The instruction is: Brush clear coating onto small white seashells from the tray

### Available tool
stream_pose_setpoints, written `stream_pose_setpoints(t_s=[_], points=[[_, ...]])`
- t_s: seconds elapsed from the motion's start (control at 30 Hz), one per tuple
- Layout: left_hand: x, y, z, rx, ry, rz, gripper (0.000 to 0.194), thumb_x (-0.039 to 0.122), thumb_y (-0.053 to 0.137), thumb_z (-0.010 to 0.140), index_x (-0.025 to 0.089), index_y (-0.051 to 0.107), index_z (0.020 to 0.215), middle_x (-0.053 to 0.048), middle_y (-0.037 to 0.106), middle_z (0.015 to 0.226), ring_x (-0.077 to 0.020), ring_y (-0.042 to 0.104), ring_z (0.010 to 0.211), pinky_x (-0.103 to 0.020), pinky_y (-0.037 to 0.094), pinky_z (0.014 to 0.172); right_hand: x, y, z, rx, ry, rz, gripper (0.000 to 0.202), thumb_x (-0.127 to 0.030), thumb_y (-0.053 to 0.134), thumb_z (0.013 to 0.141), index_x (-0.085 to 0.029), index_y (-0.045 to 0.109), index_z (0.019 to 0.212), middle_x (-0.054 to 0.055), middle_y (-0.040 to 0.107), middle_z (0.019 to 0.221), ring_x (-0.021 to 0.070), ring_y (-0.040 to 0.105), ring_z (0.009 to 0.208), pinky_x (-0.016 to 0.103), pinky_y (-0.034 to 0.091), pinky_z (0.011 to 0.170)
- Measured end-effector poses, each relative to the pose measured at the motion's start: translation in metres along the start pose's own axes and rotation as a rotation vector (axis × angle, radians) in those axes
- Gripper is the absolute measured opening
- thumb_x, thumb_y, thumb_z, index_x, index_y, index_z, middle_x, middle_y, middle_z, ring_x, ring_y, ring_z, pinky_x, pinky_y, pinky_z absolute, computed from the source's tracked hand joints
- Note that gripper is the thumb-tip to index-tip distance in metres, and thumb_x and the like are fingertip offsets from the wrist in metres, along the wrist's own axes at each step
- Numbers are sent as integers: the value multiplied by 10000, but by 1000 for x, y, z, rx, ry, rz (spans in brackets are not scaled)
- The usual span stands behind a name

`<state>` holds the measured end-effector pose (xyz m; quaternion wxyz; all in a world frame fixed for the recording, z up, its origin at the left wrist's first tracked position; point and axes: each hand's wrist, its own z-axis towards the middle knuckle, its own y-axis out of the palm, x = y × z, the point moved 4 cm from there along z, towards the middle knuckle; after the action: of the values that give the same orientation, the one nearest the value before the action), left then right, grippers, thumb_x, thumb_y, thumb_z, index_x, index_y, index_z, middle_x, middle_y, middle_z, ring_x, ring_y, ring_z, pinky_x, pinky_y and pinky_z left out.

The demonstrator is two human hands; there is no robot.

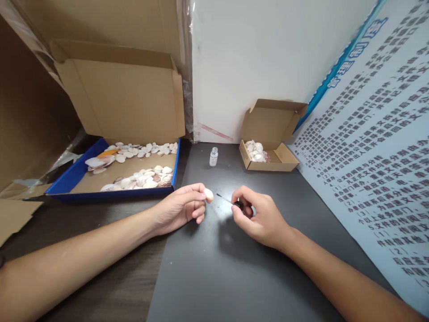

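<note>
Brush points at shell, short gap between

The mat spreads toward the person, giving room on the near side; the blue box's edge crowds the left hand; the small box stands well beyond the right hand; that hand closes round the brush's dark cap, bristles leftward and slightly away; an upright bottle stands farther off; the shell sits pinched in the left thumb and fingers.

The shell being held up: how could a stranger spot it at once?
Find the large dark grey mat. Above it, the left hand pinches a small pale shell. It alone is held up; the other shells lie in the blue-sided box and the small brown box.
</note>
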<state>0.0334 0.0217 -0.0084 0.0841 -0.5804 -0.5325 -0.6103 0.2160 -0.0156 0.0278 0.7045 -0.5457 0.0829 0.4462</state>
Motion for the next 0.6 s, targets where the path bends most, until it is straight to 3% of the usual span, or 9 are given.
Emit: stream_pose_setpoints(t_s=[0.07, 0.23, 0.33, 0.43, 0.6], points=[[0, -1, 0, 5, 4, 0, 75, 132, 649, 854, 136, 596, 801, 18, 590, 746, -50, 478, 478, -220, 489, 497, 2, -2, 0, 29, 26, -40, 36, -191, 559, 818, -216, 540, 836, -89, 397, 546, 97, 420, 455, 231, 371, 489], [-1, -1, 0, -2, 5, -11, 72, 130, 642, 855, 135, 601, 797, 9, 600, 756, -53, 477, 480, -225, 492, 503, -2, -1, -1, 9, -79, 81, 61, -195, 545, 860, -216, 563, 914, -54, 546, 608, 105, 508, 505, 221, 435, 525], [0, -1, 0, 1, 4, -16, 67, 136, 653, 848, 133, 610, 797, 13, 589, 737, -55, 475, 476, -226, 491, 501, -2, 1, -2, -30, -50, 49, 30, -204, 553, 865, -214, 561, 892, -61, 532, 583, 101, 497, 486, 219, 420, 505], [0, -1, 0, 3, 4, -18, 60, 126, 652, 840, 134, 610, 799, 9, 600, 763, -55, 482, 478, -230, 494, 503, 0, 0, -1, 11, 1, -24, 28, -209, 571, 847, -217, 545, 839, -79, 466, 539, 99, 455, 454, 225, 389, 480], [0, -1, 0, -2, -1, -21, 80, 144, 662, 838, 143, 602, 785, 21, 567, 680, -63, 470, 477, -225, 490, 505, -4, -3, 0, 62, -96, 51, 63, -190, 547, 868, -222, 575, 915, -49, 576, 617, 110, 535, 520, 222, 443, 527]])
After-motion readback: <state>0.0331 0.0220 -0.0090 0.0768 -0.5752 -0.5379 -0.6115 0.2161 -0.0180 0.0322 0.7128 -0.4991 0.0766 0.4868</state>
